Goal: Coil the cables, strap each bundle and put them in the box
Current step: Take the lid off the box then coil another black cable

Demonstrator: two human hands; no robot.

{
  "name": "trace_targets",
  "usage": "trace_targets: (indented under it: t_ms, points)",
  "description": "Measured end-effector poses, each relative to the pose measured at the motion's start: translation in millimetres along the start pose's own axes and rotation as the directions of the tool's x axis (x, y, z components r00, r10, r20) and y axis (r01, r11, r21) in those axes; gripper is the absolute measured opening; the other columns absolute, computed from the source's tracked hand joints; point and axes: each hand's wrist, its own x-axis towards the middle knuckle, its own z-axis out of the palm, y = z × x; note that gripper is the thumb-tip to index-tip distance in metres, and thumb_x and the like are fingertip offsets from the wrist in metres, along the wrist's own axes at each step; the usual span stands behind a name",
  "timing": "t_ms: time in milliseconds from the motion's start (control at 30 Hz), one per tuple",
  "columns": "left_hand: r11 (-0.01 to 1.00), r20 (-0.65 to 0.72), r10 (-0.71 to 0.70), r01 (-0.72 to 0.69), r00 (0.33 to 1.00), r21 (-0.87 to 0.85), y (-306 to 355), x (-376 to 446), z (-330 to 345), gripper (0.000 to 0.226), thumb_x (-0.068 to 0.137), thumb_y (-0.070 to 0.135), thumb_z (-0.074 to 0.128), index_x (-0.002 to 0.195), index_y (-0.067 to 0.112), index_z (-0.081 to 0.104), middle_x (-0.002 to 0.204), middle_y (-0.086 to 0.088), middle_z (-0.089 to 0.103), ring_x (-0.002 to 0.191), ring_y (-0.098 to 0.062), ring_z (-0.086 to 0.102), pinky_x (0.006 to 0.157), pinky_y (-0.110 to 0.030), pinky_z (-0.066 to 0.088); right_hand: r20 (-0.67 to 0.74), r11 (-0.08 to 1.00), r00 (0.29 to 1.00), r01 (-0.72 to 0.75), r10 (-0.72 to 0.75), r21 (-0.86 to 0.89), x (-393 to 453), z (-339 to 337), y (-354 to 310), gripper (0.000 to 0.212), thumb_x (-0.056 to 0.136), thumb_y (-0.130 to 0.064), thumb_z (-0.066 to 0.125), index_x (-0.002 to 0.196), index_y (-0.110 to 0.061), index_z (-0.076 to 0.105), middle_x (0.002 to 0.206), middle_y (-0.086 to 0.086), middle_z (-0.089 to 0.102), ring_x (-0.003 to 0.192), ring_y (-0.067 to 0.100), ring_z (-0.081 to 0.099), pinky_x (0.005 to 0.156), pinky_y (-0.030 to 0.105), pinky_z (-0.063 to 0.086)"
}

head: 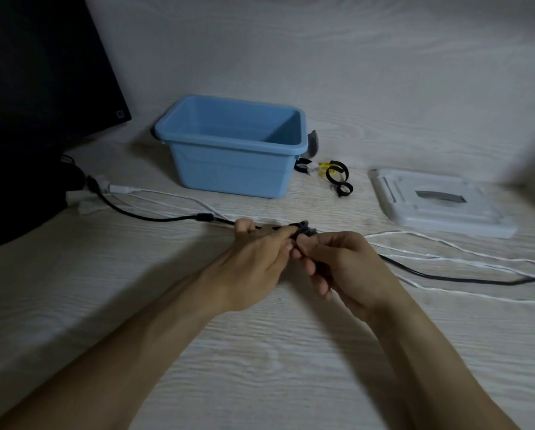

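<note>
Head view: left hand [253, 259] and right hand [340, 262] are pinching black cable [154, 216] mid-table, fingers curled, first loops forming. White cable [439, 243] is lying uncoiled, straps [337, 175] waiting beside box [229, 141], nothing visible inside.

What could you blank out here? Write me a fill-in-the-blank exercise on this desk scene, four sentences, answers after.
1. Both hands, the left hand and the right hand, hold the ____ cable.
2. The box is coloured ____.
3. The black straps lie to the ____ of the box.
4. The white lid lies flat on the ____.

Missing words: black; blue; right; table
</note>
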Motion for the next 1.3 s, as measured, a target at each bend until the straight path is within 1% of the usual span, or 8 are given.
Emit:
trace_targets:
  t_ms: [333, 500, 600, 800, 900, 1000, 1167, 1300]
  points:
    - [0.982, 0.112, 0.034, -0.054, 0.993, 0.179, 5.9, -4.9, -2.3, 0.020, 0.096, 0.026, 0.026, 0.093, 0.025, 0.046, 0.081, 0.007, 0.055, 0.080, -0.013, 0.046, 0.089, -0.038, 0.026, -0.023, 0.989, 0.999, -0.034, 0.031, -0.144, -2.3, -4.2, -2.5, 0.032, 0.097, -0.017, 0.061, 0.069, -0.001, 0.066, 0.046, 0.004, 0.047, 0.031, 0.014, 0.038, 0.035, 0.020, 0.029]
    - [0.967, 0.069, 0.074, -0.089, 0.995, 0.240, 9.5, -3.7, 1.8, 0.017, 0.090, 0.041, 0.034, 0.080, 0.029, 0.041, 0.069, 0.015, 0.045, 0.073, -0.010, 0.042, 0.085, -0.036, 0.024, -0.030, 0.989, 1.000, -0.004, 0.000, -0.146, -1.4, -2.9, -0.9, 0.037, 0.097, -0.021, 0.061, 0.066, -0.001, 0.065, 0.043, 0.003, 0.044, 0.031, 0.014, 0.035, 0.035, 0.019, 0.026]
    - [0.967, 0.032, 0.070, -0.076, 0.997, 0.242, 3.6, -1.5, 3.2, 0.016, 0.096, 0.032, 0.041, 0.081, 0.027, 0.044, 0.072, 0.013, 0.046, 0.076, -0.011, 0.045, 0.086, -0.034, 0.021, -0.017, 0.989, 0.999, 0.036, -0.039, -0.146, 0.0, -1.2, 0.4, 0.039, 0.098, -0.025, 0.060, 0.068, -0.002, 0.068, 0.044, 0.002, 0.043, 0.034, 0.015, 0.033, 0.036, 0.021, 0.026]
    - [0.995, -0.132, -0.066, 0.055, 0.989, -0.083, 4.4, -3.6, 5.3, 0.034, 0.102, 0.029, 0.043, 0.070, 0.040, 0.049, 0.060, 0.016, 0.050, 0.065, 0.004, 0.048, 0.079, -0.027, 0.029, -0.064, 0.988, 0.986, 0.153, -0.151, 0.030, -0.7, 1.7, -6.9, 0.019, 0.100, -0.015, 0.055, 0.091, -0.002, 0.065, 0.060, 0.008, 0.055, 0.048, 0.023, 0.050, 0.047, 0.029, 0.041]
    - [0.917, -0.221, -0.258, 0.166, 0.941, -0.362, 0.0, -0.8, 1.9, 0.045, 0.102, 0.031, 0.046, 0.057, 0.026, 0.047, 0.052, 0.010, 0.047, 0.051, -0.003, 0.044, 0.056, -0.025, 0.035, -0.079, 0.987, 0.984, 0.158, -0.161, -0.033, -1.1, -2.0, -6.2, 0.015, 0.096, -0.007, 0.059, 0.084, -0.001, 0.064, 0.059, 0.012, 0.060, 0.048, 0.026, 0.057, 0.045, 0.029, 0.044]
    - [0.875, -0.217, -0.298, 0.175, 0.930, -0.452, -1.2, -1.2, 2.2, 0.048, 0.104, 0.032, 0.042, 0.058, 0.018, 0.044, 0.051, 0.004, 0.044, 0.049, -0.009, 0.042, 0.053, -0.030, 0.037, -0.045, 0.977, 0.998, 0.043, -0.053, -0.210, -0.8, -4.2, -5.7, 0.021, 0.095, -0.015, 0.064, 0.081, 0.000, 0.068, 0.065, 0.015, 0.070, 0.052, 0.023, 0.064, 0.049, 0.027, 0.045]
    - [0.999, -0.342, -0.039, 0.036, 0.939, -0.016, -7.7, -1.9, 13.8, 0.039, 0.101, 0.037, 0.035, 0.062, 0.041, 0.041, 0.055, 0.018, 0.046, 0.062, 0.006, 0.047, 0.082, -0.037, 0.030, -0.010, 0.968, 0.979, -0.202, 0.203, -0.147, 1.6, -8.4, -7.3, 0.065, 0.093, -0.057, 0.052, 0.091, 0.005, 0.073, 0.080, 0.020, 0.075, 0.070, 0.030, 0.073, 0.059, 0.030, 0.056]
    - [0.983, -0.270, 0.110, -0.065, 0.957, 0.172, -2.5, -0.8, 18.7, 0.032, 0.098, 0.031, 0.039, 0.070, 0.027, 0.055, 0.068, 0.019, 0.048, 0.075, 0.000, 0.047, 0.086, -0.034, 0.023, -0.037, 0.971, 0.972, -0.235, 0.234, -0.038, 6.4, -0.1, 1.6, 0.069, 0.090, -0.057, 0.058, 0.092, 0.011, 0.072, 0.080, 0.023, 0.074, 0.066, 0.028, 0.072, 0.058, 0.028, 0.058]
